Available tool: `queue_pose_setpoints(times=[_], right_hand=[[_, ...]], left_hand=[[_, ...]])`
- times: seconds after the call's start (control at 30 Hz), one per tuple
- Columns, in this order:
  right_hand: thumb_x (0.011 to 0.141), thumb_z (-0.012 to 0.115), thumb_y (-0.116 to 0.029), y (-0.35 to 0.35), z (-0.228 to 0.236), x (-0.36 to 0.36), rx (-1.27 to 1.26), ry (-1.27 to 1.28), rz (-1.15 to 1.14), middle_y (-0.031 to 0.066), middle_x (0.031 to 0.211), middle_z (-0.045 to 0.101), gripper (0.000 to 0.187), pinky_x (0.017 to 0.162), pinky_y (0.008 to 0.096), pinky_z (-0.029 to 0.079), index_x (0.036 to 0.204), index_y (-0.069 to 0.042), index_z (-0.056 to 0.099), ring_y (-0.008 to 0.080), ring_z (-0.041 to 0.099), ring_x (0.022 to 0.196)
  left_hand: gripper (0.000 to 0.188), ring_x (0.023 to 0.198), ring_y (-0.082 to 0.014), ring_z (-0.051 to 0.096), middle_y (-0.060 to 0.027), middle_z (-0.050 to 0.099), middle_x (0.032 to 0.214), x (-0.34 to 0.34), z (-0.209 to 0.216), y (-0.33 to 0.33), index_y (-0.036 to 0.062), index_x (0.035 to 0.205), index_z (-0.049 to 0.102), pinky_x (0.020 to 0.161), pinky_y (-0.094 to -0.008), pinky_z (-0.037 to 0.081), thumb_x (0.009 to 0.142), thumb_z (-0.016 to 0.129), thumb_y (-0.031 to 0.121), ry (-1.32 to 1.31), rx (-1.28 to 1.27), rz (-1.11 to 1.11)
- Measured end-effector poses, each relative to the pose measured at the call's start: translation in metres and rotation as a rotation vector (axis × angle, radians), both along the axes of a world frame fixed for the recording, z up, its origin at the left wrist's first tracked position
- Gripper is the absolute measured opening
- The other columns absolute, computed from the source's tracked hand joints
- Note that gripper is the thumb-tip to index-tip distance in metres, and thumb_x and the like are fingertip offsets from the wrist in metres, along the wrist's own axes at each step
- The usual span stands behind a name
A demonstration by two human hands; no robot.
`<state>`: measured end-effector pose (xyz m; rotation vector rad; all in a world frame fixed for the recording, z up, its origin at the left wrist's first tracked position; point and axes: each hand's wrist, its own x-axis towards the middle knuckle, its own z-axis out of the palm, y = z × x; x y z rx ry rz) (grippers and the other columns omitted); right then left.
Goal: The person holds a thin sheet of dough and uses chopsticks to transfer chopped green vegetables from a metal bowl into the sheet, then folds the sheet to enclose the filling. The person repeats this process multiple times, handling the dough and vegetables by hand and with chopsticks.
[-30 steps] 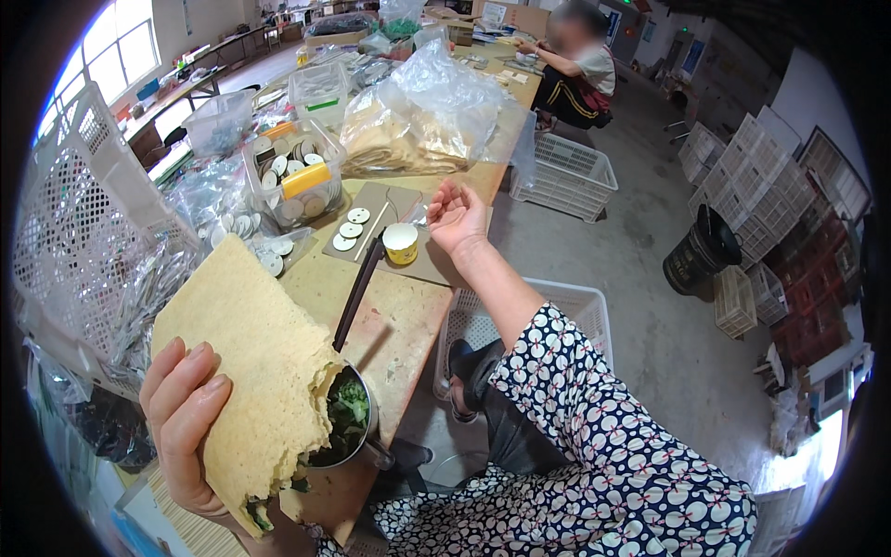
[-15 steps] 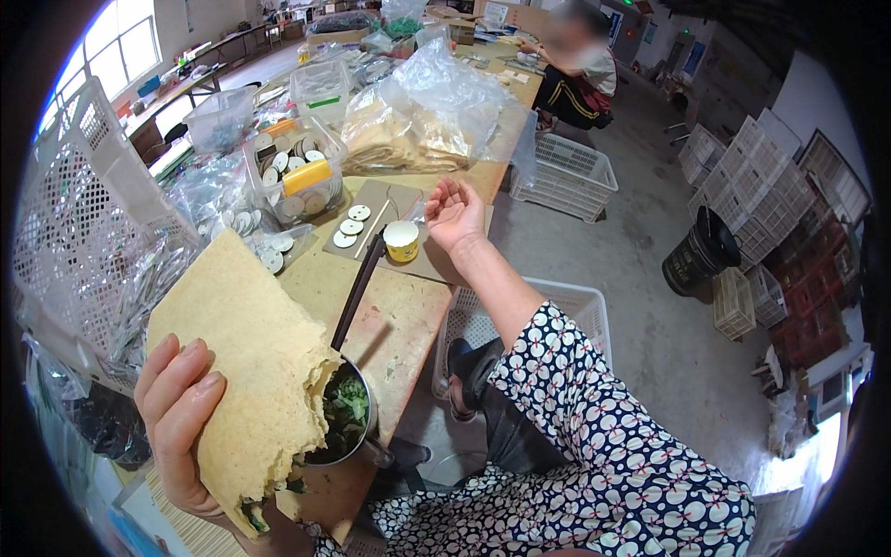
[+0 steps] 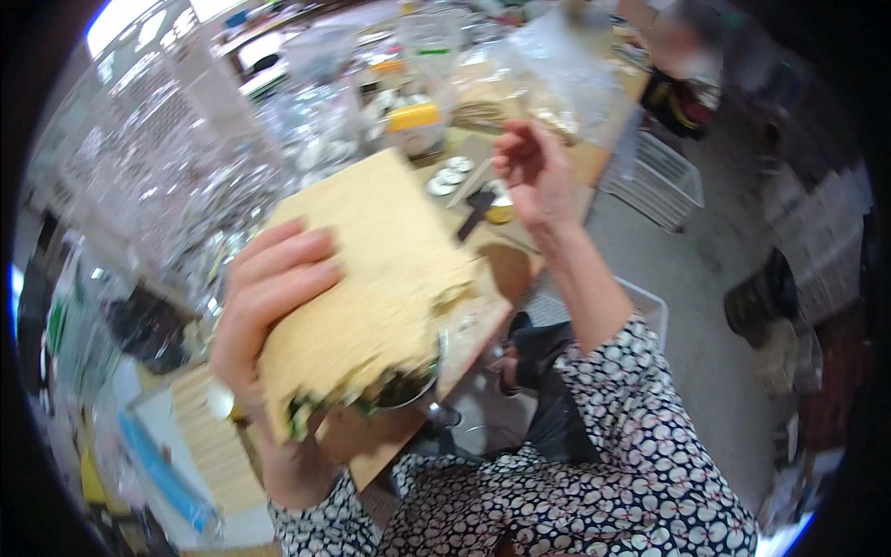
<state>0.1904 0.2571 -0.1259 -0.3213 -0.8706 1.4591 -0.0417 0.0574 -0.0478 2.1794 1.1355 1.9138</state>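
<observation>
My left hand (image 3: 274, 297) grips a large yellowish flatbread (image 3: 367, 269) by its left side, the thumb hidden behind it. Its lower right edge is torn and bitten, with green filling showing. Partly behind the bread is a metal pot (image 3: 408, 397) with dark contents; its black handle (image 3: 475, 218) points away from me. My right hand (image 3: 536, 176) is raised over the table, fingers loosely curled and apart, with nothing seen in it. Close below it stands a small yellow paper cup (image 3: 502, 212), partly covered by the handle. White round discs (image 3: 449, 176) lie left of the cup.
Clear plastic bags (image 3: 311, 139) and a tub with a yellow object (image 3: 413, 116) crowd the table's left and far parts. A white crate (image 3: 654, 181) and a black bucket (image 3: 761, 292) stand on the floor at right. Another person (image 3: 682, 84) sits at far right.
The view has shifted and blurred. The bread in my left hand is now more to the right and covers more of the pot. My right hand has turned, its fingers pointing more to the left.
</observation>
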Motion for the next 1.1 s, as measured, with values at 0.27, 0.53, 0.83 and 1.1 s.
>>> queue_pose_setpoints(times=[0.27,0.53,0.83,1.1], right_hand=[[0.089,0.048,-0.005,-0.086,0.045,-0.044,0.63,-0.493,-0.088,0.0143,0.125,0.058,0.045,0.07,0.0263,0.052,0.133,-0.001,0.049,0.0141,0.064,0.074],[0.078,0.053,0.012,-0.086,0.045,-0.047,0.871,-0.738,-0.402,0.0145,0.124,0.058,0.049,0.063,0.0222,0.052,0.125,-0.003,0.059,0.0109,0.063,0.076],[0.074,0.076,-0.006,-0.111,0.055,-0.058,1.026,-0.69,-0.179,0.0189,0.14,0.049,0.07,0.079,0.0291,0.052,0.138,-0.01,0.05,0.0245,0.056,0.116],[0.096,0.056,-0.028,-0.1,0.049,-0.06,0.992,-0.722,0.083,0.0169,0.132,0.057,0.042,0.102,0.0398,0.041,0.132,-0.004,0.057,0.0315,0.054,0.122]], left_hand=[[0.071,0.116,-0.031,0.057,-0.0185,0.066,0.115,-0.036,-0.021,0.008,-0.0027,0.107,0.066,0.107,-0.0458,0.036,0.079,0.064,0.063,-0.306,-0.145,-0.264],[0.052,0.122,-0.0329,0.054,-0.0221,0.062,0.12,-0.048,-0.034,0.022,0.0006,0.106,0.061,0.106,-0.0466,0.039,0.089,0.06,0.049,-0.296,-0.126,-0.437],[0.074,0.119,-0.0302,0.055,-0.0193,0.064,0.118,-0.038,-0.03,0.018,-0.0009,0.105,0.068,0.104,-0.0439,0.038,0.076,0.067,0.067,-0.295,-0.213,-0.414],[0.075,0.117,-0.0244,0.057,-0.0193,0.059,0.126,-0.037,-0.022,0.007,-0.0029,0.115,0.063,0.101,-0.0359,0.043,0.074,0.075,0.058,-0.259,-0.455,-0.399]])
